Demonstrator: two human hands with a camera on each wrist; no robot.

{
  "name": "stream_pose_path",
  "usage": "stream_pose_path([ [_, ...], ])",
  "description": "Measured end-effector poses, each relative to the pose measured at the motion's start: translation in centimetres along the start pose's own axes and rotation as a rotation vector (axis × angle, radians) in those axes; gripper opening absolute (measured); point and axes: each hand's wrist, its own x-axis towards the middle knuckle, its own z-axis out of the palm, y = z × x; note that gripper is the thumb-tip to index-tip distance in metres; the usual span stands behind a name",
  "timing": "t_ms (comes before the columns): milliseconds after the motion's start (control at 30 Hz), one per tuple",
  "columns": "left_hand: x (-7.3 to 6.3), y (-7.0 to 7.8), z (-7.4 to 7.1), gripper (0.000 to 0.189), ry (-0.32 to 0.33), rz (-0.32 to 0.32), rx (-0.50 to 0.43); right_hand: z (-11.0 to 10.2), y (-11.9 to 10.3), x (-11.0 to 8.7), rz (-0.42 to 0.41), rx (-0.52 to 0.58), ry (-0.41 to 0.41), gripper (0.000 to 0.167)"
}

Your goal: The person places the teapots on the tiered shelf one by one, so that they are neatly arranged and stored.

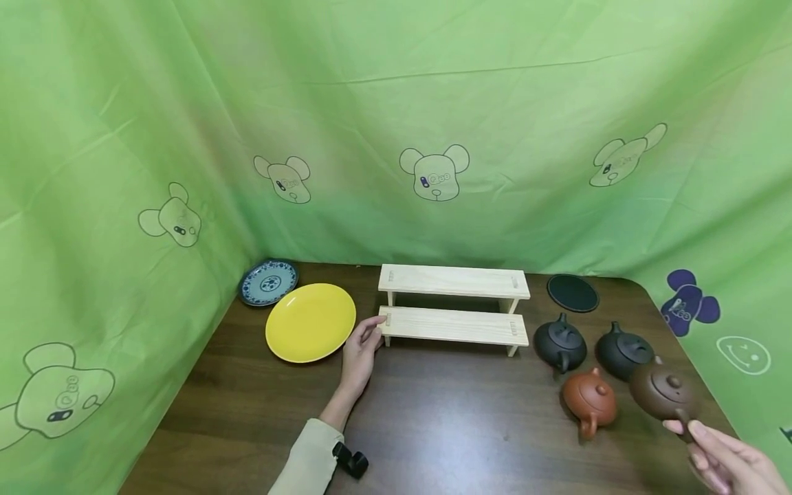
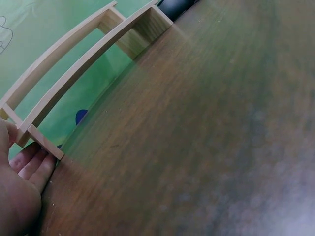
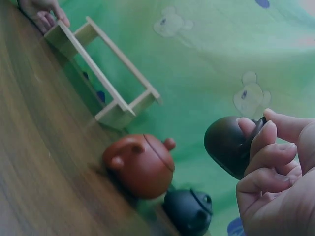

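My right hand (image 1: 733, 462) pinches the handle of a dark brown teapot (image 1: 661, 393), fingers curled round the handle in the right wrist view. The pot (image 3: 224, 142) appears raised there against the green cloth. A reddish-brown teapot (image 1: 590, 399) stands to its left, and two black teapots, one on the left (image 1: 559, 344) and one on the right (image 1: 625, 350), stand behind. My left hand (image 1: 357, 361) grips the left end of a two-step wooden stand (image 1: 454, 324), thumb at the board and fingers by the leg (image 2: 47, 141) in the left wrist view.
A yellow plate (image 1: 311, 323) lies left of the stand, with a blue patterned plate (image 1: 269, 282) behind it. At the back right is a dark oval mat (image 1: 573, 293). Green printed cloth (image 1: 433, 234) hangs round the back and sides of the brown table (image 1: 433, 412).
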Motion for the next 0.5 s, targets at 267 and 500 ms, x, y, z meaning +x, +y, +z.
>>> stream_pose_path([
  [267,0.0,0.2,0.0,0.028,-0.002,0.008,-0.002,1.9,-0.7,1.6,-0.060,-0.052,-0.093,0.060],
  [500,-0.1,0.1,-0.1,0.028,-0.004,0.009,0.000,4.2,-0.9,3.1,-0.082,0.071,-0.185,0.059],
])
